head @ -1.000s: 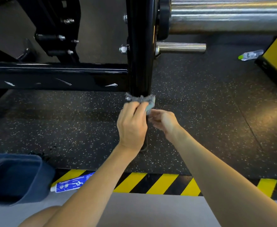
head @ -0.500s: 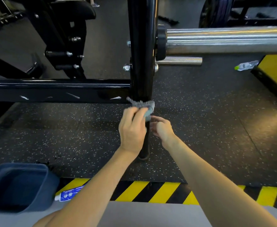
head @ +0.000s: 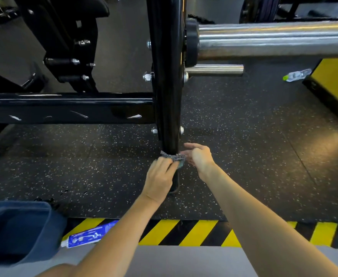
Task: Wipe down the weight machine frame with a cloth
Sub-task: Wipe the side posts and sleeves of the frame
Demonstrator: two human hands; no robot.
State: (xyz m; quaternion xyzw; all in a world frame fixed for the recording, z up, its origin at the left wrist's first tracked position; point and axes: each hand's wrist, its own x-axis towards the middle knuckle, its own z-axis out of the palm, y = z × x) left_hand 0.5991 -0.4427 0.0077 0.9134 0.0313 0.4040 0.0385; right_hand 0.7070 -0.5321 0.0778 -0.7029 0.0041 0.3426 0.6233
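A black upright post (head: 167,96) of the weight machine frame rises in the middle, joined on its left by a black horizontal beam (head: 68,107). A small grey speckled cloth (head: 174,156) is wrapped around the lower part of the post. My left hand (head: 160,176) grips the cloth from the front and presses it to the post. My right hand (head: 199,155) is at the post's right side by the cloth's end, fingers loosely spread; whether it holds the cloth I cannot tell.
A thick chrome bar (head: 274,40) and a short chrome peg (head: 214,69) stick out right of the post. A blue bin (head: 18,230) and a blue-white tube (head: 88,236) lie at lower left. A plastic bottle (head: 296,75) lies by a yellow block (head: 337,82). Yellow-black tape (head: 194,232) edges the speckled mat.
The view has tilted up and the post shows further. Both hands and the cloth have slid down the post, away from the beam joint, and the right hand's fingers have opened out.
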